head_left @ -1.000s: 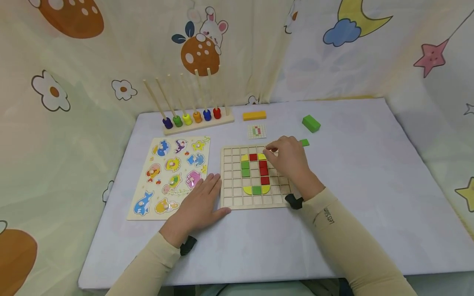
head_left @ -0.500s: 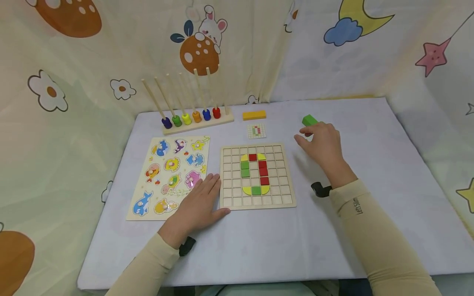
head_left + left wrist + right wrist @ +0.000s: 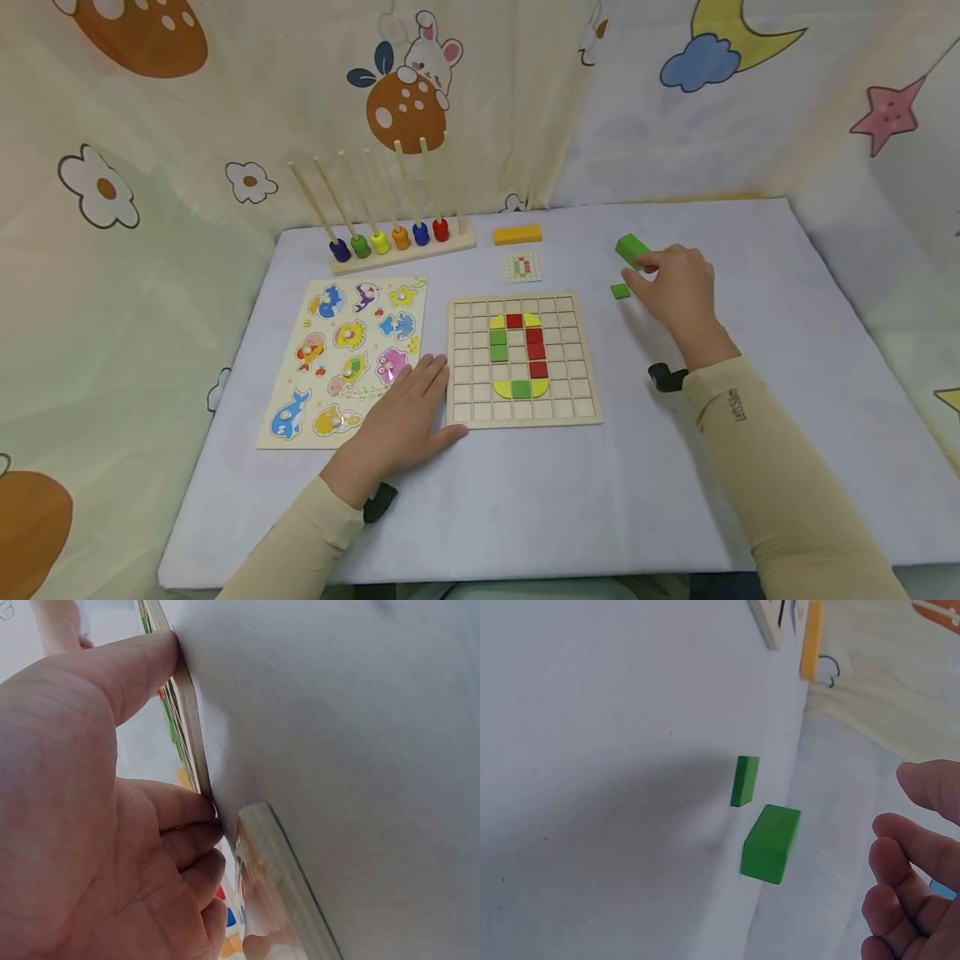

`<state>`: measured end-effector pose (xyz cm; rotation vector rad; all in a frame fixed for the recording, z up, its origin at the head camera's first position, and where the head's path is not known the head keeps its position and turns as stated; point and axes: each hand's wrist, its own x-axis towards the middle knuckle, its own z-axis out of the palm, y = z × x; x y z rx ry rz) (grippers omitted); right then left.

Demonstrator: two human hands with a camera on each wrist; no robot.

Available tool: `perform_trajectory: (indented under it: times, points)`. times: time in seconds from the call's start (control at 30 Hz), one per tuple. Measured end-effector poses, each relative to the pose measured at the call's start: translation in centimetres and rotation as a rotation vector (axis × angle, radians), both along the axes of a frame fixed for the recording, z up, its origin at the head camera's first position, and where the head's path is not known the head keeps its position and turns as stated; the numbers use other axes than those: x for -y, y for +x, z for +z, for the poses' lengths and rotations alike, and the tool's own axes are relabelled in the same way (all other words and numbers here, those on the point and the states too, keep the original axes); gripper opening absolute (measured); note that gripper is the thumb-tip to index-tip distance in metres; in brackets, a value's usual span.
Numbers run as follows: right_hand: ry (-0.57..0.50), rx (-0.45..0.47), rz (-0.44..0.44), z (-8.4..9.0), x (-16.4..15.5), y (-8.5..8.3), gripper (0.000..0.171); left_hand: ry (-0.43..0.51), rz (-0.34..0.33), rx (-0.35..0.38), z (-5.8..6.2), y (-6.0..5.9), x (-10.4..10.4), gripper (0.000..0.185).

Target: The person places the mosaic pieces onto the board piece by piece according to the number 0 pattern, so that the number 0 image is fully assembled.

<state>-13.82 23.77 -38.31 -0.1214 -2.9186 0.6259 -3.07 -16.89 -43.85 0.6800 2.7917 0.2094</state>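
My left hand (image 3: 431, 400) lies flat on the white table (image 3: 525, 500). Its fingers rest on the corner of the animal puzzle (image 3: 341, 358) and its thumb touches the left edge of the wooden grid board (image 3: 525, 412). The left wrist view shows the thumb (image 3: 135, 667) against that board edge (image 3: 187, 712). The board holds red, green and yellow tiles in a ring shape. My right hand (image 3: 652, 279) hovers right of the board, fingers loosely curled (image 3: 907, 862), holding nothing I can see. It is next to a green block (image 3: 632, 248) (image 3: 770, 844) and a small green tile (image 3: 620, 291) (image 3: 744, 781).
A peg rack with coloured beads (image 3: 401, 242) stands at the back. A yellow block (image 3: 517, 235) (image 3: 811, 641) and a small pattern card (image 3: 522, 267) lie behind the board. Printed curtains close in the table on three sides.
My right hand left the board's upper right area and moved right and back to the green block. The small green tile is uncovered again. The left hand stayed put.
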Motion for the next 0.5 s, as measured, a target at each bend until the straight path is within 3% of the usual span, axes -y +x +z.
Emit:
perform_trajectory:
  times: [0.5]
  points:
    - [0.026, 0.117, -0.033, -2.5, -0.8, -1.6, 0.049, -0.004, 0.015, 0.006, 0.2, 0.0, -0.1, 0.102]
